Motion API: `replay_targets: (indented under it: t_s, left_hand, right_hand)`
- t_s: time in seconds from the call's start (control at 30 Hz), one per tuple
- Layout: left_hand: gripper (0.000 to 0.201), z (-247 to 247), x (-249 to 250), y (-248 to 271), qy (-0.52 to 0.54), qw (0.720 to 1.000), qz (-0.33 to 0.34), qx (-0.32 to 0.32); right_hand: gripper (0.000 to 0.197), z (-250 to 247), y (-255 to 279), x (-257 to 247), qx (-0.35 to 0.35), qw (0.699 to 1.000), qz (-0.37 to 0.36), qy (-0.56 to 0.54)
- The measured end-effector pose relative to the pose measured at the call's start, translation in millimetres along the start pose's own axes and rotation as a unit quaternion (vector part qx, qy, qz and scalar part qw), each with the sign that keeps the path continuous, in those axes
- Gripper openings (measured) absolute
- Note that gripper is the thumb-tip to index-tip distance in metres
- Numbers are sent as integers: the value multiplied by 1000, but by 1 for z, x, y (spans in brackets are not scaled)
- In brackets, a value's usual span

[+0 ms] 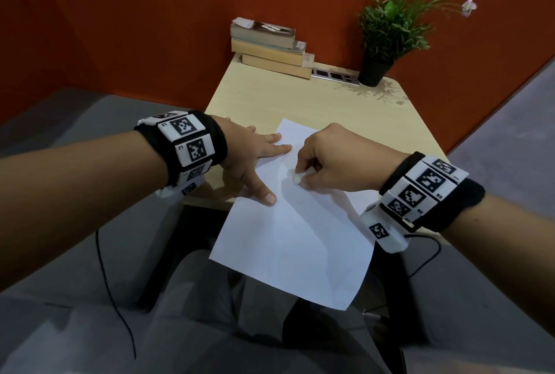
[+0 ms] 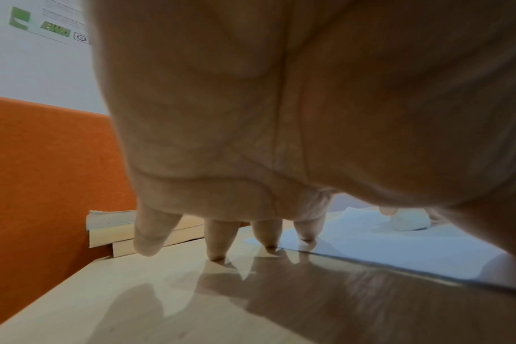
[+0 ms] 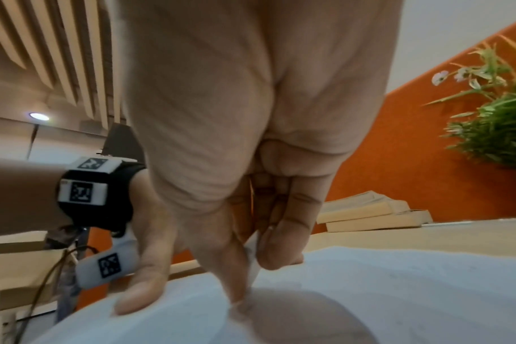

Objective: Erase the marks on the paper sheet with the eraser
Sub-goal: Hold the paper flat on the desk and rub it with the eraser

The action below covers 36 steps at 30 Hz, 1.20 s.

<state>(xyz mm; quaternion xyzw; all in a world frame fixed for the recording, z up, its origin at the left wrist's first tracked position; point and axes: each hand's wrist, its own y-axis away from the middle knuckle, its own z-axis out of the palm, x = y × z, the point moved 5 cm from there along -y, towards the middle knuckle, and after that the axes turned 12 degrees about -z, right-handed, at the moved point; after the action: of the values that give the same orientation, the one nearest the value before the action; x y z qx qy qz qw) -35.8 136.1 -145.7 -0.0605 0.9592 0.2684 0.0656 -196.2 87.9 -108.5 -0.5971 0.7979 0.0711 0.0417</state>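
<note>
A white paper sheet [image 1: 294, 238] lies on the small wooden table [image 1: 345, 103], its near half hanging over the table's front edge. My left hand [image 1: 255, 160] lies flat with straight, spread fingers on the sheet's left edge, thumb [image 1: 264, 193] pressing the paper. My right hand [image 1: 327, 160] pinches a small white eraser [image 1: 298, 176] between thumb and fingers and holds it down on the upper middle of the sheet. The left wrist view shows the eraser [image 2: 410, 221] on the paper [image 2: 398, 251]. Marks on the sheet are too faint to make out.
A stack of books [image 1: 270, 49] sits at the back left of the table, a potted plant [image 1: 381, 43] at the back right, a socket strip [image 1: 335, 75] between them. An orange wall stands behind. Black cables hang below both wrists.
</note>
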Motion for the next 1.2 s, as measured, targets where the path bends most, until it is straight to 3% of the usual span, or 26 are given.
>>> replay_targets:
  t_s: [0.2,0.5,0.63,0.87,1.2]
  left_hand:
    - [130,1,0,-2,1,1000,2,3]
    - [129,-2,-2,-2,-3,1000,2,5]
    - [128,-4,-5,2,-10,1000,-20,19]
    - [134,-10,10,13,-6,999,-4,48]
    - [138,1,16,2,-3,999,2,36]
  right_hand:
    - [13,6,6,-7,-18,1000,-16,-13]
    - [23,-35,37,28,118,988,87,-48]
    - [29,-27,58,28,80,990,104,-55]
    - [15,4,73,16,43,994,91,-43]
    - [26,0,30,-3,47,998,37,2]
